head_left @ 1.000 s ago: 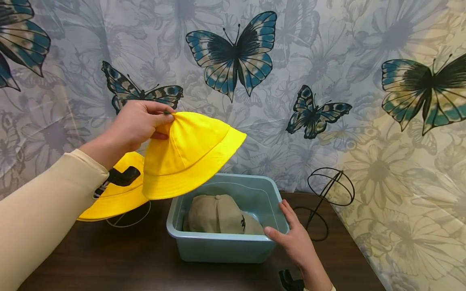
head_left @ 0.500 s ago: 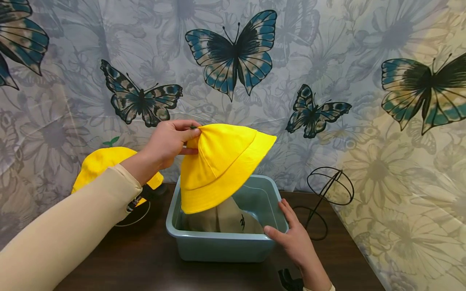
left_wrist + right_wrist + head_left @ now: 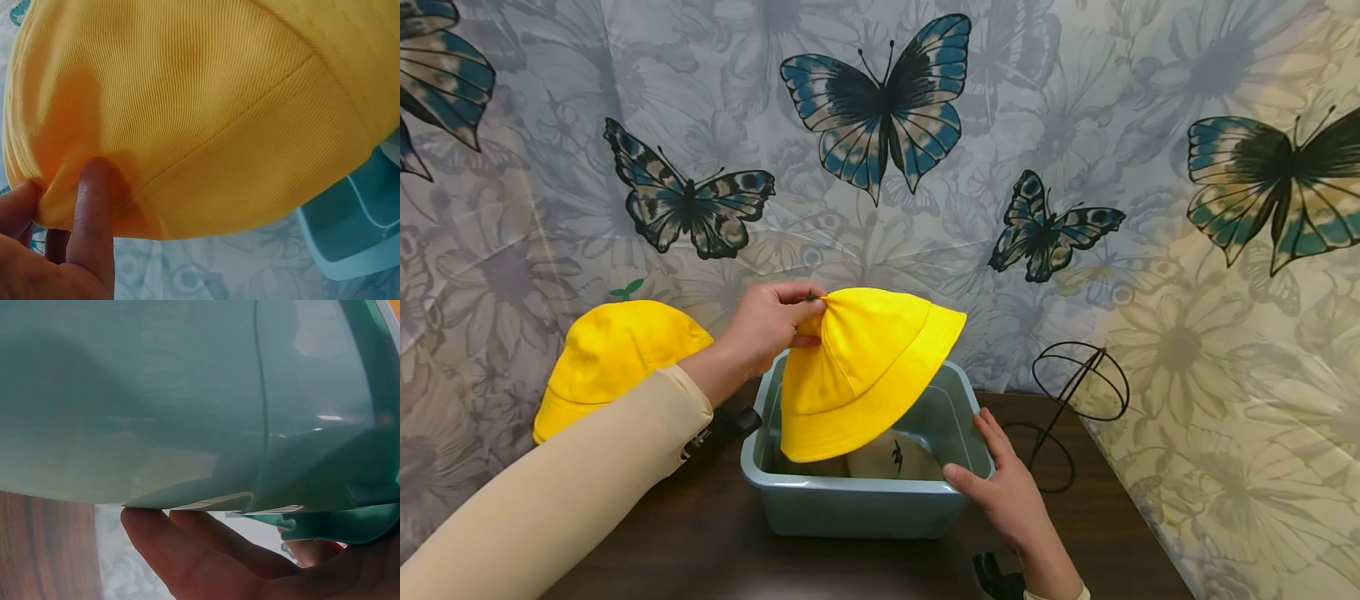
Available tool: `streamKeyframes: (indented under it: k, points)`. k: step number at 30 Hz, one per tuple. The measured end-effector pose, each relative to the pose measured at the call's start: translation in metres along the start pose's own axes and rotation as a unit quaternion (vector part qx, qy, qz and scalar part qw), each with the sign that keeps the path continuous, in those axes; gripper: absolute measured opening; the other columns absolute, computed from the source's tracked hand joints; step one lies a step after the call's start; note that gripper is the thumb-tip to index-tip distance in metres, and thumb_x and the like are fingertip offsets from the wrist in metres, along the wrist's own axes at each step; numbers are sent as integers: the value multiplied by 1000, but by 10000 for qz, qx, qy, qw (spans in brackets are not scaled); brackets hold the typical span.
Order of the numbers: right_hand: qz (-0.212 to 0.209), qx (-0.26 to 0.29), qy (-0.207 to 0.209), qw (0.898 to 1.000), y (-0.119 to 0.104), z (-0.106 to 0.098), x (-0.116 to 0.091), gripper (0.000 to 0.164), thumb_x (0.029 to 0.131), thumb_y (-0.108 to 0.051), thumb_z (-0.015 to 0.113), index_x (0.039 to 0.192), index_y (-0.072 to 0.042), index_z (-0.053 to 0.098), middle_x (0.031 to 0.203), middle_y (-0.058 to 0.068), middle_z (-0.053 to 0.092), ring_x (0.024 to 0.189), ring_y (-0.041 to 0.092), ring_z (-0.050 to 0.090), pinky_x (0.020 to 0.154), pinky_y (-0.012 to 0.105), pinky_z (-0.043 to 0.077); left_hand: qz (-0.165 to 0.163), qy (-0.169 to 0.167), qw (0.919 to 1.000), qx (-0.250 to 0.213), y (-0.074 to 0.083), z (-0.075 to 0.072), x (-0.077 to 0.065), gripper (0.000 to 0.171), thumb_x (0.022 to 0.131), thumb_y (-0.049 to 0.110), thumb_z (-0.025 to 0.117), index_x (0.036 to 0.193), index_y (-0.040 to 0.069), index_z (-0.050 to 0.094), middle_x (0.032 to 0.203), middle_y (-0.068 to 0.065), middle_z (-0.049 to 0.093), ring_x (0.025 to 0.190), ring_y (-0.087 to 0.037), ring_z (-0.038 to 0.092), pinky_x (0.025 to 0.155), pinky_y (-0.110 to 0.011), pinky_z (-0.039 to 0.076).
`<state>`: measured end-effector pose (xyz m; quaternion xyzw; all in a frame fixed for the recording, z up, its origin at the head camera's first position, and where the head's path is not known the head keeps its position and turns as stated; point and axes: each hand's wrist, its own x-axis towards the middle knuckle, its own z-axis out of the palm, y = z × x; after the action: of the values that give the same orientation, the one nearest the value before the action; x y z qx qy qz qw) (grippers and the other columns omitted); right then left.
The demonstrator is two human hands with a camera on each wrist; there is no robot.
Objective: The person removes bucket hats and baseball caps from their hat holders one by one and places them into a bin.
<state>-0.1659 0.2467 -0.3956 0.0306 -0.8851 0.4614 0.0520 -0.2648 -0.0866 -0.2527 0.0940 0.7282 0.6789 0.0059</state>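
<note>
A: See any change, working left to right?

B: Yes. At nine o'clock, see more of the sprout-topped yellow hat [image 3: 625, 342] than a second ago. Closer in, also at nine, find the left hand [image 3: 769, 327], moved rightward and down, pinching the held yellow hat [image 3: 872, 367] by the crown top. Toward six, find that hat tilted over the light-blue bin [image 3: 857, 510], no longer partly off its left side, and hiding most of the beige cap [image 3: 876, 458] inside.

A: Meaning what?

B: Probably late in the carry: over the bin, not yet let go. Can't tell whether touching the cap.

A: And further right?

B: At five, find the right hand [image 3: 1011, 487] unmoved, gripping the bin's near right corner, thumb over the rim. At four, notice a black wire stand [image 3: 1063, 406].

A: Count, please.

B: Count two yellow hats, two hands, one bin, one cap visible, one wire stand in sight. Above, from ten round past two, count five butterflies [image 3: 883, 108].
</note>
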Motion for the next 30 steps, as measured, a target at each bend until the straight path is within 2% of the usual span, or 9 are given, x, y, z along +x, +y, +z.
streamKeyframes:
  k: [10,22,26,30]
  points:
    - [-46,-31,49,10000,0,1,0,91,88,-43,74,158,-9,27,165,2,12,146,41,15,105,73,18,-137,-60,9985,531,-13,-3,0,19,99,9,63,116,5,71,118,-13,61,101,-30,63,78,-38,58]
    - [-7,27,80,10000,-1,2,-1,91,88,-44,74,158,-8,27,165,3,12,147,41,14,105,73,18,-212,-313,9911,1275,-20,8,-1,15,98,13,65,108,8,74,116,-10,61,99,-28,60,81,-38,57]
    - [22,1,84,10000,-1,2,-1,91,88,-45,73,158,-9,27,165,3,11,147,41,14,105,73,19,-24,-424,9838,1740,-22,12,-1,14,97,15,68,106,11,77,115,-7,62,93,-26,60,78,-36,57]
    - [26,-4,41,10000,-1,1,-1,90,89,-44,73,159,-10,26,166,3,10,147,41,13,105,73,19,368,-496,9682,2423,-24,18,-2,13,96,17,69,104,15,79,112,-4,65,84,-24,60,70,-31,56]
